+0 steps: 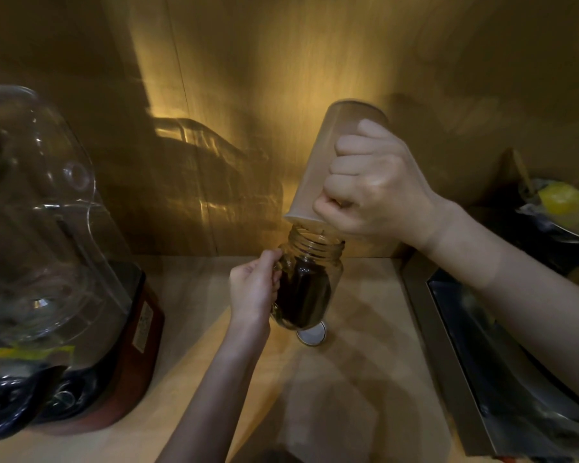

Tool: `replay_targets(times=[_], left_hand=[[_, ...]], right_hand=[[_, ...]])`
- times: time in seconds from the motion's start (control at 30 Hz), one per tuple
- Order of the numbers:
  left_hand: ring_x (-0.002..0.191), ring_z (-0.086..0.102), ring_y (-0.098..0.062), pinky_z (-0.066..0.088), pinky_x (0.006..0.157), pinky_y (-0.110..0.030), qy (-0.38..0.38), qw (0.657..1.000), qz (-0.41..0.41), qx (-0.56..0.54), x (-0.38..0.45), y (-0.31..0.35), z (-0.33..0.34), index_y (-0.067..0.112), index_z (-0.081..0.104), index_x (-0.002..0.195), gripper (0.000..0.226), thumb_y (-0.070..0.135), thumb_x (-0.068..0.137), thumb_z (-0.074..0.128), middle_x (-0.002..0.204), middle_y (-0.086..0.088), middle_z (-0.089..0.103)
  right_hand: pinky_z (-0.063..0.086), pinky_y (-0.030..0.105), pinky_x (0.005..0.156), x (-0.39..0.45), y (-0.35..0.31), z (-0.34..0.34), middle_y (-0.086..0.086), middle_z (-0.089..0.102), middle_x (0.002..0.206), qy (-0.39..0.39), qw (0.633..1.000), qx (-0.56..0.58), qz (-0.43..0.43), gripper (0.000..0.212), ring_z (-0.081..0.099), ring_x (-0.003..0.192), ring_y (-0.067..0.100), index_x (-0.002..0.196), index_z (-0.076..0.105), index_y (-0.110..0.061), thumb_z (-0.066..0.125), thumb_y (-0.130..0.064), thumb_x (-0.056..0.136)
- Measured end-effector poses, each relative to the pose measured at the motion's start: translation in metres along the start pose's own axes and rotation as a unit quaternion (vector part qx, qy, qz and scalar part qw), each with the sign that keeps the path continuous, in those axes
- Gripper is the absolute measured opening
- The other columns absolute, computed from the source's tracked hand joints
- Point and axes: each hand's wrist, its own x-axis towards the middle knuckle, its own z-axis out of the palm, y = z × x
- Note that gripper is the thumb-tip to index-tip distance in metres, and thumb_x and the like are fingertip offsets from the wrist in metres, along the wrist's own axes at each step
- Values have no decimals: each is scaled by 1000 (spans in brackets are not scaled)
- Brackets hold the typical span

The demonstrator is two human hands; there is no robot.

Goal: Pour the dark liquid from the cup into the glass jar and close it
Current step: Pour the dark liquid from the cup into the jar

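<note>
A clear glass jar (310, 282) with a threaded neck stands on the wooden counter (365, 362), mostly filled with dark liquid. My left hand (253, 289) grips its left side. Directly above the jar's mouth, a translucent plastic cup (318, 168) is turned almost fully upside down, its rim touching the jar's opening. My right hand (371, 185) is wrapped around the cup. A round metal lid (313, 335) lies flat on the counter just in front of the jar's base.
A large blender (57, 262) with a clear cover and red base fills the left side. A steel sink edge (455, 362) runs along the right, with dishes and something yellow (562, 198) behind it. A wooden wall (281, 78) stands close behind the jar.
</note>
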Motion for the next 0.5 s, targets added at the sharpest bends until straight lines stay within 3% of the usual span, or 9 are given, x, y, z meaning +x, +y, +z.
replay_targets(times=[0.17,0.3,0.4,0.5], left_hand=[[32,30,-4,27,36,-14,-1,1000,6,9,3,-6,0,18,42,41,44,20,83,55,31,11,35],[33,32,-3,27,39,-15,-2,999,30,21,6,-17,-5,19,43,39,47,21,84,53,31,10,35],[34,40,-1,33,41,-14,11,999,31,6,7,-27,-8,17,48,45,41,19,86,52,31,8,43],[35,46,2,37,48,-17,41,999,15,-16,8,-35,-12,15,49,50,36,17,86,52,32,10,49]], right_hand=[[22,27,57,-8,-2,4,7,40,38,22,999,-3,23,37,37,47,21,39,45,-7,57,0,73],[25,25,57,-20,3,15,9,42,35,43,985,43,164,34,35,46,18,38,46,-4,56,-2,70],[28,25,49,-33,8,21,14,39,34,27,948,124,292,36,32,42,14,36,44,-1,53,-7,70],[29,34,45,-49,9,31,18,35,37,28,887,210,411,40,28,42,15,38,38,5,57,-7,71]])
